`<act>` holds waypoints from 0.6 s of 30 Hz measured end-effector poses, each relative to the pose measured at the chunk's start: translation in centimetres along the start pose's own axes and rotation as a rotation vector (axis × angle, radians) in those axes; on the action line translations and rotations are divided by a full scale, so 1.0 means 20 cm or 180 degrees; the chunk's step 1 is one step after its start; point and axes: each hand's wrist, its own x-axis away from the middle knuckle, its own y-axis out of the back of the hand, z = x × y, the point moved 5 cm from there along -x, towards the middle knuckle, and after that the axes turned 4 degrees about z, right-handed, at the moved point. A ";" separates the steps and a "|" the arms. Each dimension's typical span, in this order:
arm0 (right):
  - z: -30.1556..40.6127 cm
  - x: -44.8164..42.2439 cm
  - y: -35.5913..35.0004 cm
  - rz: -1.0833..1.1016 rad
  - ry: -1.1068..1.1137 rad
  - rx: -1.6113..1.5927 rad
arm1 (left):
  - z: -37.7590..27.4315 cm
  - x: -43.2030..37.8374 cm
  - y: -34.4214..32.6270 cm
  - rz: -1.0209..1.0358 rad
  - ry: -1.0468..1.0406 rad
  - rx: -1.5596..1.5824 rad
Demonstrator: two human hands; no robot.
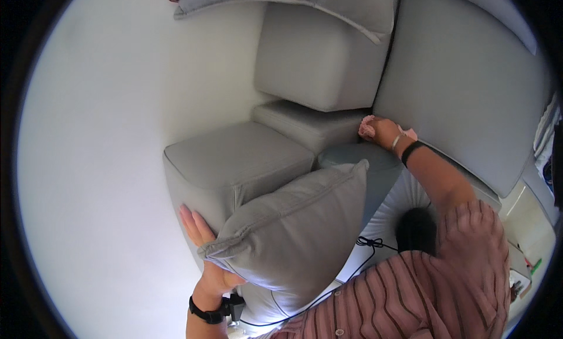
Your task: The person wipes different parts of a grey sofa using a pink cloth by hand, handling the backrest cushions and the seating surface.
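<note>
My right hand (383,133) is closed around a crumpled pink cloth (367,128). It reaches into the corner where the grey sofa seat base (308,123) meets a large upright grey sofa cushion (462,84). Below, my left hand (211,260) lies against the side of the grey sofa armrest (237,156), its fingers stretched out. The corner of a grey throw pillow (299,233) covers part of this hand, so whether it grips the pillow is hidden. That pillow stands tilted between the armrest and my body.
Above the corner is a boxy grey back cushion (303,57), with another grey pillow (334,4) over it. A pale wall (96,163) borders the left side. Beneath my right forearm is a round blue-grey padded piece (360,156). A dark cord (371,242) runs near my body.
</note>
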 end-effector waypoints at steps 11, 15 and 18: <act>0.71 0.12 -0.01 -0.0125 0.1444 0.0411 | 0.02 0.03 -0.13 -0.0194 0.0316 0.0286; 0.61 0.02 -0.01 0.0646 0.0391 -0.0088 | 0.20 0.17 -0.21 -0.0299 0.0575 -0.0285; 0.57 -0.03 -0.01 0.0900 0.0045 -0.0009 | 0.23 0.17 -0.21 -0.0663 0.0485 -0.0604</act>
